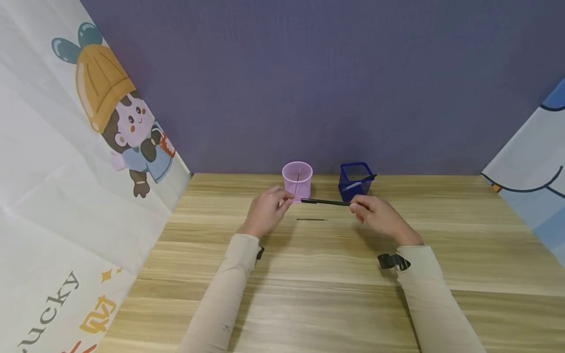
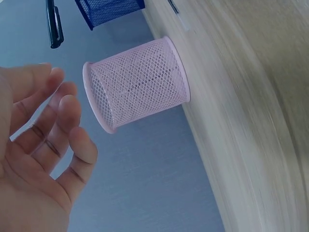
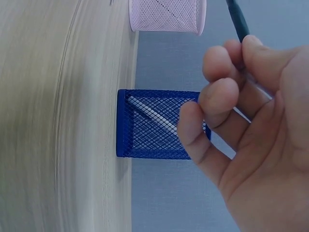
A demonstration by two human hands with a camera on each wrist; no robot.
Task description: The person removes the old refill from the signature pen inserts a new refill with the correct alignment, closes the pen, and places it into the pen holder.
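Note:
My right hand (image 1: 379,215) pinches one end of a black pen (image 1: 326,202) between thumb and fingertips, holding it nearly level above the table. Its clip end points left. A small gap separates that end from my left hand (image 1: 267,211), whose fingers are loosely bent with nothing between them in the left wrist view. Behind the left fingertips stands a pink round mesh pen cup (image 2: 137,84) with a thin dark stick inside. Behind the pen is a blue square mesh pen holder (image 3: 145,150), with a white-and-black pen (image 1: 368,179) leaning in it.
A thin dark stick (image 1: 311,219), like a pen refill, lies on the wooden table (image 1: 309,304) below the held pen. A grey-blue wall panel (image 1: 326,88) rises behind both holders. Printed white sheets (image 1: 53,162) flank the table.

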